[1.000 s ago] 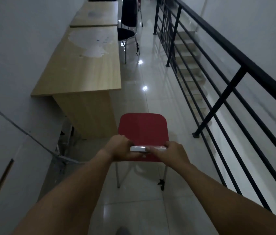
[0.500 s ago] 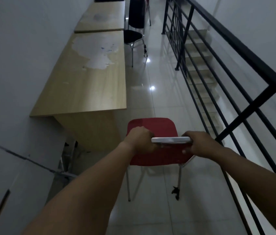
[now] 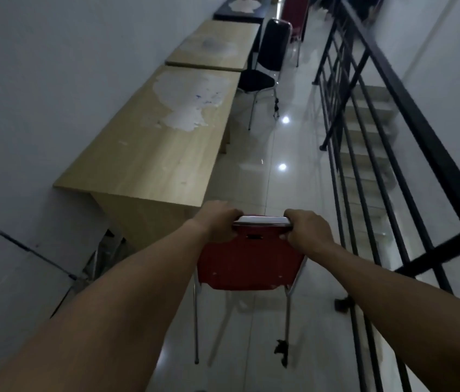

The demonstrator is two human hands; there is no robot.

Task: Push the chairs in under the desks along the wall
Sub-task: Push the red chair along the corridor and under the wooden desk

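Note:
A red chair [image 3: 247, 267] with thin metal legs stands in the aisle just off the near end of the first wooden desk [image 3: 149, 154]. My left hand [image 3: 218, 222] grips the left end of its chrome top rail and my right hand [image 3: 306, 230] grips the right end. The backrest tilts toward me. Further along the wall a black chair [image 3: 265, 66] stands pulled out beside a second wooden desk [image 3: 217, 49], and a dark red chair [image 3: 295, 12] is beyond it.
A black metal railing [image 3: 392, 176] runs along the right side, with stairs [image 3: 370, 131] going down behind it. The glossy tiled aisle [image 3: 265, 165] between desks and railing is narrow. The white wall [image 3: 53, 80] lines the left.
The chair has moved forward toward the near end of the first desk, and its back now tips toward me. My hands have spread out to the two ends of the rail.

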